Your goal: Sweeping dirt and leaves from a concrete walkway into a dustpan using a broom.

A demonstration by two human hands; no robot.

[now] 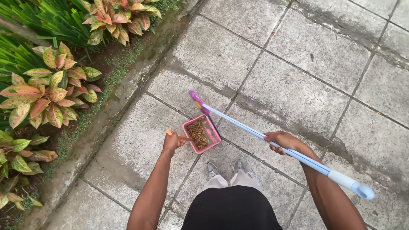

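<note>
Left hand [171, 142] fingers are closed on the orange handle of the dustpan [201, 133], which holds dry leaves just beyond the fingertips. Right hand [282, 141] fingers wrap the broom [255, 134] pole mid-shaft. Keep the dustpan level to retain the debris.

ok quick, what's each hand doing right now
Left hand: closed on the handle of the pink dustpan.
Right hand: closed around the blue broom handle.
</note>
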